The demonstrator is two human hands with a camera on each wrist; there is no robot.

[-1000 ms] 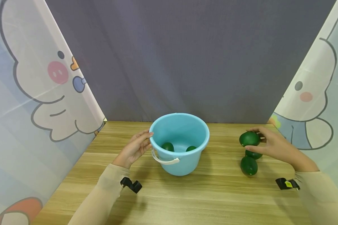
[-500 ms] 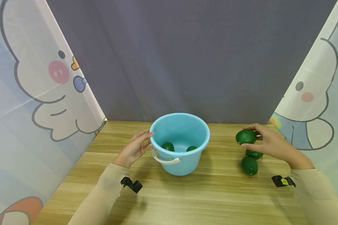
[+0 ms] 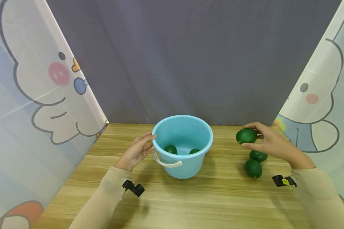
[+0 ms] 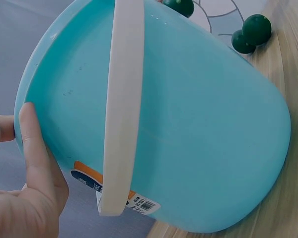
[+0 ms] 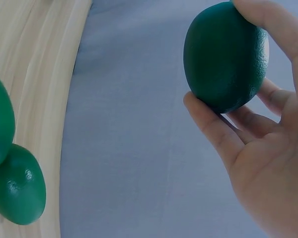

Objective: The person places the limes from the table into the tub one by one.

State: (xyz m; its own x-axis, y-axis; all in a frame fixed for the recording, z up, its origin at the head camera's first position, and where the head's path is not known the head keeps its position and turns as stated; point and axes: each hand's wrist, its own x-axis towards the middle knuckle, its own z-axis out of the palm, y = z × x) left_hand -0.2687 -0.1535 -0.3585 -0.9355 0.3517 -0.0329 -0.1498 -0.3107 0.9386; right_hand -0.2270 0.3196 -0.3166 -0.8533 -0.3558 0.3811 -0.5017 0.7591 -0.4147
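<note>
Head view: the right hand (image 3: 270, 142) grasps a dark green fruit (image 3: 246, 136) above the tabletop (image 3: 218, 205), near two loose fruits (image 3: 253, 168). The left hand (image 3: 136, 152) pinches the upright blue bucket (image 3: 186, 168) at its upper edge; two further fruits (image 3: 171, 149) lie inside.

Left wrist view: a white handle (image 4: 123, 109) crosses the bucket's outside, partly covering a label (image 4: 145, 204).

Right wrist view: the grasped fruit is apart from the loose pair.

Light-blue bucket (image 3: 189, 167), green fruit (image 3: 246, 136), label (image 4: 87, 175) seemingly orange-navy.

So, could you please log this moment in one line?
left hand: grips bucket at rim; right hand: holds green fruit aloft; in bucket: two fruits visible; on table: fruit pair
</note>
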